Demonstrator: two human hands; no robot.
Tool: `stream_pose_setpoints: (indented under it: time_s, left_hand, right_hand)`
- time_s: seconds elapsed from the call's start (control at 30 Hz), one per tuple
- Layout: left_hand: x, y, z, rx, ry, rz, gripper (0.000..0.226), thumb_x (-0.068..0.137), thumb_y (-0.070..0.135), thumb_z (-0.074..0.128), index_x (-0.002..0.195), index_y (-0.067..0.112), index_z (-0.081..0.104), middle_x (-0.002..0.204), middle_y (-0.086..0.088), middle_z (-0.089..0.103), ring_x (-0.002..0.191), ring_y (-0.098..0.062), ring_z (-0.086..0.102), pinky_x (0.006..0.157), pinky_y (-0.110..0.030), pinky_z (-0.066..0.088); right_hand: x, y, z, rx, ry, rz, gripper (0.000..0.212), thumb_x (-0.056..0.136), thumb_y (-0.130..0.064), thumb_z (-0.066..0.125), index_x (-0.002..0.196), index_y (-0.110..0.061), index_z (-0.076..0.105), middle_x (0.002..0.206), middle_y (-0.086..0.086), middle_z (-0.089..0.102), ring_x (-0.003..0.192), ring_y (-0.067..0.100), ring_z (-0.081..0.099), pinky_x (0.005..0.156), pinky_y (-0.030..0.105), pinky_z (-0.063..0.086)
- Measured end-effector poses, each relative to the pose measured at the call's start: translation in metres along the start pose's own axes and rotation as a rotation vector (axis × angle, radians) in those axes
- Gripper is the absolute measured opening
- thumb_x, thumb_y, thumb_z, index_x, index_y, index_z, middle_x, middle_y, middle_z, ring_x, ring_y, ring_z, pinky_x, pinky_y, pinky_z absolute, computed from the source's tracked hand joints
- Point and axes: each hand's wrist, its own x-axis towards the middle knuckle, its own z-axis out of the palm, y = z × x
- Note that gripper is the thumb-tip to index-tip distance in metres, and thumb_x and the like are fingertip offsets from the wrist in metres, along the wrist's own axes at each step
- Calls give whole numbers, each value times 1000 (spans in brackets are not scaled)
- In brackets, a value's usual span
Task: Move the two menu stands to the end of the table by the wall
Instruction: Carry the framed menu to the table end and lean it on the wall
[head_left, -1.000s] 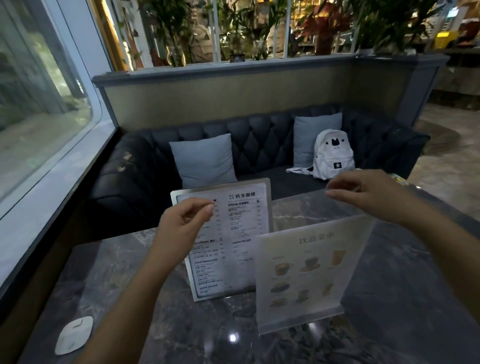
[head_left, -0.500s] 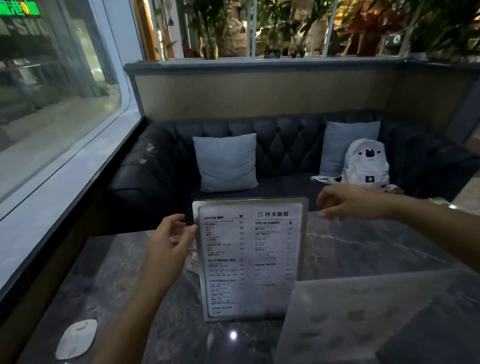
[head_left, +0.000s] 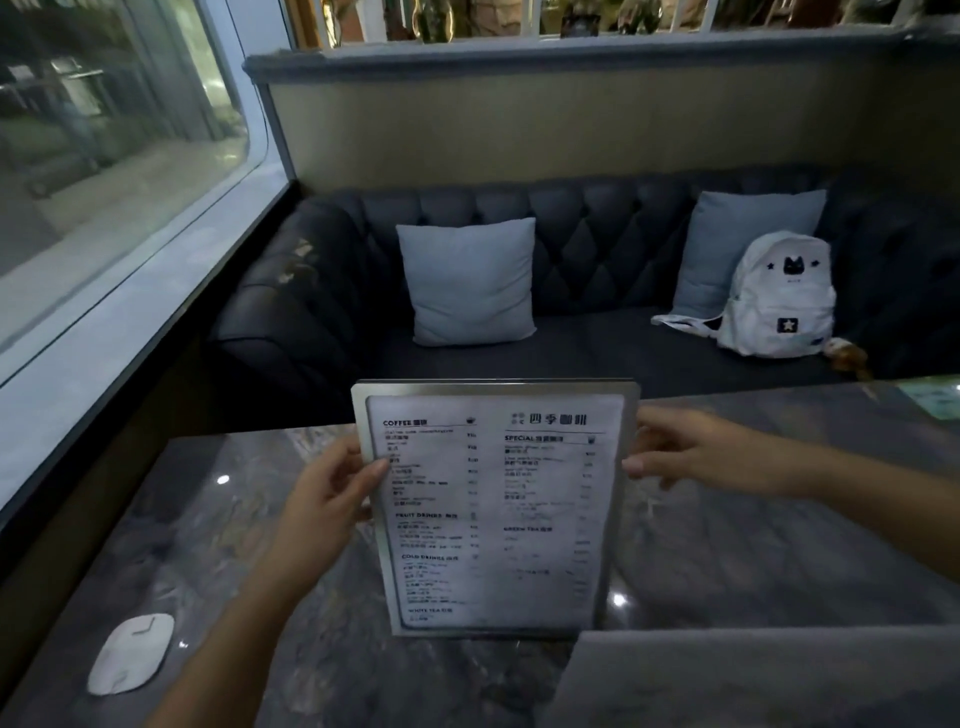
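A metal-framed menu stand (head_left: 498, 514) with a black-and-white drinks list stands upright on the dark marble table (head_left: 218, 545), facing me. My left hand (head_left: 332, 499) grips its left edge, thumb on the front. My right hand (head_left: 691, 457) holds the right edge, with the thumb at the frame and the fingers behind it. The second stand, a clear acrylic menu stand (head_left: 753, 675), fills the bottom right corner, very close and blurred.
A white oval pad (head_left: 130, 654) lies on the table near the left edge, beside the window sill (head_left: 104, 374). Beyond the table is a dark tufted sofa (head_left: 597, 249) with two grey cushions (head_left: 467, 280) and a white backpack (head_left: 779, 296).
Both hands closed in on the metal-framed stand's edges from just beside it. The view moved closer and lower, and the acrylic stand slid toward the bottom right corner.
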Motion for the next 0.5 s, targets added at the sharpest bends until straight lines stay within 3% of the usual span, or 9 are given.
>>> stream_pose_setpoints:
  time_s: [0.13, 0.27, 0.4, 0.5]
  left_hand:
    - [-2, -10, -3, 1, -16, -62, 16, 89, 9, 49, 102, 11, 58, 91, -7, 70, 79, -9, 69, 57, -17, 55]
    - [-3, -13, -3, -21, -20, -98, 15, 89, 8, 49, 97, 14, 60, 85, -5, 72, 81, -11, 70, 56, -21, 57]
    - [-4, -12, 0, -1, 15, -87, 12, 90, 5, 48, 94, 9, 58, 89, -8, 68, 76, -8, 69, 54, -20, 57]
    - [-5, -9, 3, -14, 21, -67, 12, 89, 3, 47, 95, 4, 57, 87, -9, 67, 71, -4, 69, 51, -15, 54]
  right_hand:
    - [2, -3, 5, 11, 21, -59, 26, 84, -20, 58, 110, -25, 57, 103, 8, 68, 87, 15, 65, 74, 33, 55]
    - [2, -6, 10, 39, 79, -76, 17, 85, -14, 57, 101, -17, 60, 90, 4, 69, 76, 9, 66, 67, 24, 54]
    - [3, -6, 13, 35, 149, -79, 15, 83, -10, 60, 95, -2, 60, 85, 10, 69, 73, 12, 64, 72, 40, 50]
    - [3, -8, 14, 32, 169, -64, 18, 82, -9, 60, 96, 2, 60, 88, 17, 69, 73, 13, 64, 71, 38, 51]
